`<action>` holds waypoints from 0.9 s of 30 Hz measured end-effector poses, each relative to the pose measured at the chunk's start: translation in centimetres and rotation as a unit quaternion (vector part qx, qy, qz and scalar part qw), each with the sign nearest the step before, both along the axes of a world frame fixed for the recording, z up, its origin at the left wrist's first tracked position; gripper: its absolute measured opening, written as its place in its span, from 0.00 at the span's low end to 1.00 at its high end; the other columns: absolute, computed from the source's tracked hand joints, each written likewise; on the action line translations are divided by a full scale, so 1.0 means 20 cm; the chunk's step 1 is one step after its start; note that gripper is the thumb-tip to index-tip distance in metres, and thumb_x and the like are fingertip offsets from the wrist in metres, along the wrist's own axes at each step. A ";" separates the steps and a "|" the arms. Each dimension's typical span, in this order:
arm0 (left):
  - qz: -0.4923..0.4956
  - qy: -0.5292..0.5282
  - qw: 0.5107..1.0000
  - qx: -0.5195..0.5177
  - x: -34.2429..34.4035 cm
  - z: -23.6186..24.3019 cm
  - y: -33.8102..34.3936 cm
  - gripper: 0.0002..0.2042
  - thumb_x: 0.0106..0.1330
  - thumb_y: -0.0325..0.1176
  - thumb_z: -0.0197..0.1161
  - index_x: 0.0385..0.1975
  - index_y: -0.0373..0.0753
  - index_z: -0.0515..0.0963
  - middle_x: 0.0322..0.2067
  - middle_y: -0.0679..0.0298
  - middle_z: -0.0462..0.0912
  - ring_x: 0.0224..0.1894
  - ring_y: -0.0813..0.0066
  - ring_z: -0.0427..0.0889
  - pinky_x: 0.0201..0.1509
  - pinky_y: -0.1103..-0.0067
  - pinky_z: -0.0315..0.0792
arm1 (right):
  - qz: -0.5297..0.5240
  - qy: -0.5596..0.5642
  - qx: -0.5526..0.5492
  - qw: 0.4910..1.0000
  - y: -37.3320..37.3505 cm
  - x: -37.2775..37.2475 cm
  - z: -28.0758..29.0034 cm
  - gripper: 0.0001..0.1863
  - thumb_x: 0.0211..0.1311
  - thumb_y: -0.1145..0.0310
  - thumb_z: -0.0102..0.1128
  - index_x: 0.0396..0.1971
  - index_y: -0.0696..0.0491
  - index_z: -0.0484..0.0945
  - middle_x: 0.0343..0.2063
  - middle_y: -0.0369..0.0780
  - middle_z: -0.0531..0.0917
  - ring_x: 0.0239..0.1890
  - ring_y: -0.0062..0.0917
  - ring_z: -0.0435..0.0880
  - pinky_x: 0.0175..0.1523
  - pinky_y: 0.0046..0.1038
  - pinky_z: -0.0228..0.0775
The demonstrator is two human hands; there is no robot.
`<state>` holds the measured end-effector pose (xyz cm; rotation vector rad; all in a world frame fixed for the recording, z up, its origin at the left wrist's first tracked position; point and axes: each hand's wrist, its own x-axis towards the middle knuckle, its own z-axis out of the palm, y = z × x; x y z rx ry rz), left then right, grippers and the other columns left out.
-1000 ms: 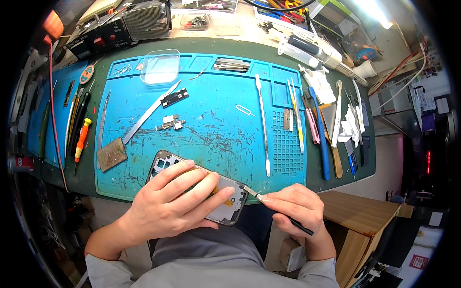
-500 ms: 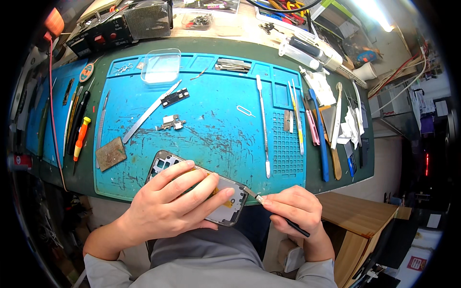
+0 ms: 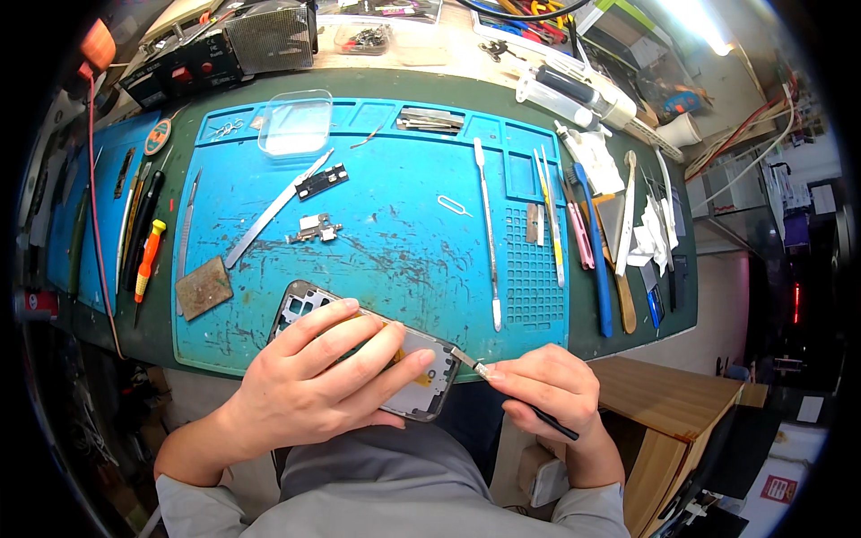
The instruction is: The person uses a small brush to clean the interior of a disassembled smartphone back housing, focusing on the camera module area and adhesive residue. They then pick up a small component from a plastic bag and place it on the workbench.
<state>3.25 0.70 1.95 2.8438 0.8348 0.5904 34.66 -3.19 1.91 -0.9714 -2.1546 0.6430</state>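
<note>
Little has moved over the past second beyond a slight leftward drift of the whole scene in view; both hands hold the same poses. Fingers spread, the left hand (image 3: 327,377) lies across a dark-rimmed phone housing (image 3: 438,372), its grip pinning the piece at the near edge of a scuffed blue mat (image 3: 395,179). The housing slants, its left end farther off and over the mat, its right end nearer and beyond the mat's edge. Fingertips of the right hand (image 3: 552,386) are closed in a pinch grip on a slim black-handled blade (image 3: 471,361), whose flat metal tip meets the housing's far right corner; the handle's end pokes out toward the near right. Just beyond, on the mat, sit a silver metal part (image 3: 316,229) and a small black part (image 3: 321,182), the latter beside a long metal strip (image 3: 278,209). A brown square plate (image 3: 204,288) rests at the mat's left edge, near an orange screwdriver (image 3: 149,260) on the dark green worktop (image 3: 413,87). Toward the right lie a double-ended metal spatula (image 3: 489,235) and, off the mat, a blue-handled brush (image 3: 599,269). Along the mat's far edge stands a clear plastic box (image 3: 296,125).
</note>
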 end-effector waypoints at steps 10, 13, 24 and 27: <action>-0.002 -0.002 1.000 0.000 0.00 0.00 0.00 0.31 0.65 0.59 0.63 0.64 0.48 0.83 0.58 0.67 0.79 0.61 0.68 0.77 0.73 0.65 0.73 | 0.004 -0.012 -0.001 1.000 0.02 -0.02 0.02 0.21 0.53 0.77 0.75 0.50 0.58 0.89 0.46 0.42 0.92 0.38 0.31 0.89 0.42 0.30 0.81; -0.003 0.005 1.000 0.000 0.00 0.00 0.00 0.31 0.66 0.60 0.64 0.64 0.50 0.83 0.58 0.66 0.79 0.61 0.68 0.78 0.73 0.64 0.73 | 0.002 -0.015 -0.016 1.000 0.01 -0.01 0.02 0.21 0.53 0.77 0.75 0.50 0.58 0.89 0.46 0.43 0.92 0.39 0.31 0.89 0.43 0.30 0.81; -0.009 0.009 1.000 0.014 0.00 -0.01 0.00 0.30 0.68 0.61 0.63 0.64 0.52 0.83 0.59 0.64 0.80 0.60 0.67 0.79 0.72 0.62 0.73 | 0.008 -0.016 -0.020 1.000 0.03 -0.02 0.03 0.23 0.52 0.76 0.77 0.51 0.57 0.88 0.46 0.41 0.92 0.37 0.31 0.88 0.40 0.29 0.78; -0.008 0.007 1.000 0.009 -0.01 -0.01 0.01 0.30 0.68 0.61 0.63 0.64 0.51 0.83 0.59 0.64 0.80 0.60 0.67 0.79 0.72 0.62 0.73 | 0.008 -0.028 -0.021 0.999 0.05 -0.05 0.05 0.23 0.52 0.76 0.77 0.51 0.56 0.88 0.45 0.41 0.92 0.36 0.30 0.87 0.39 0.29 0.77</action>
